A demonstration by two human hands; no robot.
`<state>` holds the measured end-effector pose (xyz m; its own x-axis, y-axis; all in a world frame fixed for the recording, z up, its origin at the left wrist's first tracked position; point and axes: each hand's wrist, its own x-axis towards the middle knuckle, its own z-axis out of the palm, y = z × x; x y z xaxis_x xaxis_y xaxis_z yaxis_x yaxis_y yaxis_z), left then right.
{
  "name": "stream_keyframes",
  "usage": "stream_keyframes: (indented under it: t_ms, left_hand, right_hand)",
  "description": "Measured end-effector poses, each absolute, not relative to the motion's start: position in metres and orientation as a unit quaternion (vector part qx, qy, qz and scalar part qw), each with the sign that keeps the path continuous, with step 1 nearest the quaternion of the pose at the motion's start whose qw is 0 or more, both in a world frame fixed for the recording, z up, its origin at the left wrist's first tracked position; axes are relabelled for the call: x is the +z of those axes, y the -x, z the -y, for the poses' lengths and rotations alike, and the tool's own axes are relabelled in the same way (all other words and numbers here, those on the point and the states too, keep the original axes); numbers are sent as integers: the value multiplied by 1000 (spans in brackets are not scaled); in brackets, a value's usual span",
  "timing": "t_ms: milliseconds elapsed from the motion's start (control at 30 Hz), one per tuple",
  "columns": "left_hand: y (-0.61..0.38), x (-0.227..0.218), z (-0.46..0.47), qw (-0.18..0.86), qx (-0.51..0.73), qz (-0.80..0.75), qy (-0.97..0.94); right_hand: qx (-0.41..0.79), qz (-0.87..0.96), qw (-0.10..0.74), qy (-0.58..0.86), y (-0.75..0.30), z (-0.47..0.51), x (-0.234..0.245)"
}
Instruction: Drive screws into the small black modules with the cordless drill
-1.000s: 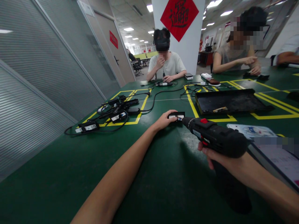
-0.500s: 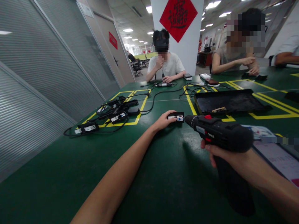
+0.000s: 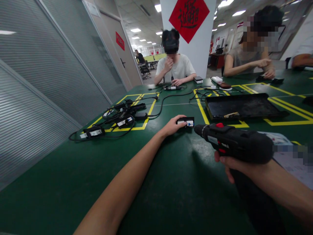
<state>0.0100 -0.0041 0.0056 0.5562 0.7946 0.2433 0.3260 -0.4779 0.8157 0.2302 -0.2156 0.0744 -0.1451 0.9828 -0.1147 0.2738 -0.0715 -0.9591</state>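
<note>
My left hand (image 3: 173,126) lies on the green table with its fingers closed round a small black rectangular case (image 3: 192,119). The case's near side has a white strip with a blue spot. In my right hand (image 3: 241,165) is a black cordless drill (image 3: 236,142) with red buttons, gripped by its handle. Its chuck points left at the right end of the case. I cannot make out whether the drill's tip touches it.
Black adapters with cables (image 3: 124,116) lie tangled to the left inside yellow tape. A black tray (image 3: 246,106) stands at the right, and a phone-like flat device (image 3: 293,163) lies beyond my right wrist. Two people (image 3: 174,67) sit across the table, with part of another at far right.
The drill and my right hand have shifted a little to the right and down. My left hand still holds the case in place. The whole view has moved slightly.
</note>
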Motion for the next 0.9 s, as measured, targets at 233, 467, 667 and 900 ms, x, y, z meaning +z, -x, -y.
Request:
stream_keyframes:
  t_ms: [233, 467, 667, 900]
  left_hand:
    - [-10, 3, 2, 382, 323, -339, -797]
    - [-10, -1, 0, 383, 332, -338, -793]
    - [-11, -1, 1, 390, 340, -333, -788]
    - [-11, -2, -1, 386, 341, -330, -791]
  right_hand:
    - [501, 577, 340, 548, -228, 216, 80]
    - [495, 587, 314, 559, -228, 221, 86]
    - [461, 611, 274, 582, -232, 228, 86]
    - [475, 606, 276, 576, -231, 225, 81]
